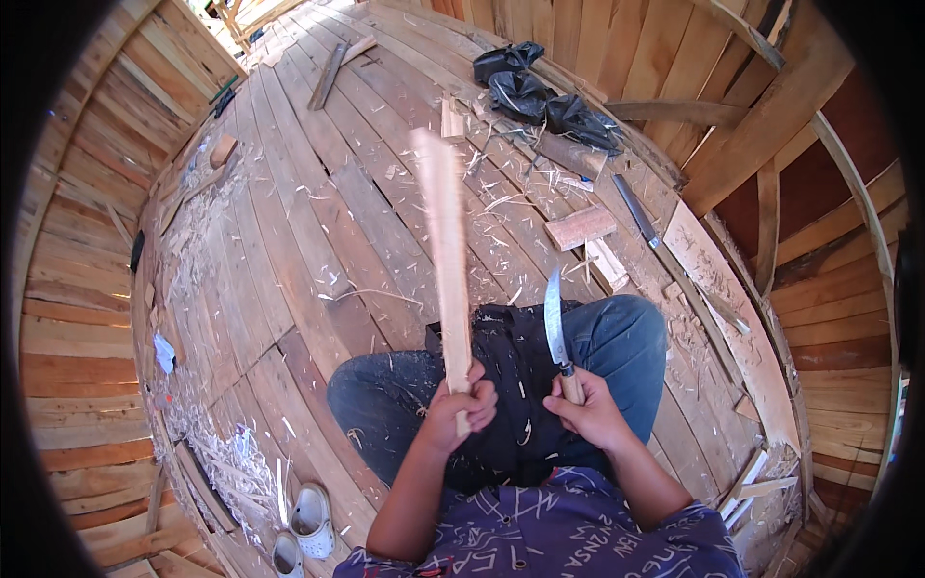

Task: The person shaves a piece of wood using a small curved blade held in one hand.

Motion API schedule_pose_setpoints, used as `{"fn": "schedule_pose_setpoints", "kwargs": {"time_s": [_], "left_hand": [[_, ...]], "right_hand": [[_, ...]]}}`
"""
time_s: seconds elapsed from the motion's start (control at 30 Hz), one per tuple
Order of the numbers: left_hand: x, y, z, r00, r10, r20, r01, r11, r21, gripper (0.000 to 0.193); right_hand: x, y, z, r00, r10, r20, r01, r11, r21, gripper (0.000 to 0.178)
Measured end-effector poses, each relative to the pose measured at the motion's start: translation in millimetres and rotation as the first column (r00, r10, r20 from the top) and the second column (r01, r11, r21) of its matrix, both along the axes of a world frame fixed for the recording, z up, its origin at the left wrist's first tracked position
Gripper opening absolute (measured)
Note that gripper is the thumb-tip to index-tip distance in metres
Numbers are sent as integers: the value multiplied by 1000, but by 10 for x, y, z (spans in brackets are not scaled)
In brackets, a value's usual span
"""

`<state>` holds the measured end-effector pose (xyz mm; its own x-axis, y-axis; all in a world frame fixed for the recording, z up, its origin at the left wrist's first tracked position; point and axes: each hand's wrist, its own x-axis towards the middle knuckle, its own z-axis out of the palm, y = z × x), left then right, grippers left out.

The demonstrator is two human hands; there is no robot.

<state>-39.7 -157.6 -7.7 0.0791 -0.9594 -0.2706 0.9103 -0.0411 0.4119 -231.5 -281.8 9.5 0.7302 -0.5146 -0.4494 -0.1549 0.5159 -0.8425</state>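
Observation:
My left hand (460,412) is closed around the lower end of a long pale wooden slat (445,250), which stands nearly upright before me. The slat's upper end is smeared by motion. In my right hand (591,412) I grip the wooden handle of a knife (554,323), its slightly curved steel blade pointing up and away from me. Blade and slat are apart. Both hands are above my lap, where a dark cloth (501,385) lies between my bent knees, with bits of shavings on it.
Plank flooring (279,279) is strewn with shavings, piled thickest at the left (241,462). Wood blocks (581,227), a long dark-handled blade (633,207) and a board (732,318) lie to the right. Black plastic bags (540,101) are at the far right. Light clogs (311,520) stand near left.

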Motion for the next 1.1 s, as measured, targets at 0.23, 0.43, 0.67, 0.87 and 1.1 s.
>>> {"fn": "schedule_pose_setpoints", "kwargs": {"time_s": [0.23, 0.43, 0.67, 0.87, 1.1], "left_hand": [[-458, -569, 63, 901, 353, 254, -321, 934, -159, 22], [-652, -578, -83, 645, 326, 691, -286, 942, -177, 41], [-582, -372, 31, 636, 35, 771, -11, 999, -37, 38], [-134, 467, 857, 122, -226, 967, 221, 956, 195, 37], [535, 836, 1319, -685, -364, 631, -448, 894, 30, 45]], "right_hand": [[26, 40, 89, 992, -114, 49, 118, 988, -100, 25], [149, 95, -33, 916, -366, 161, 341, 926, 165, 25], [134, -60, 104, 922, -338, 190, 283, 921, 268, 31], [105, -202, 135, 974, -192, 120, 163, 962, 218, 31], [75, -477, 55, 972, -141, 188, 39, 885, 464, 31]]}}
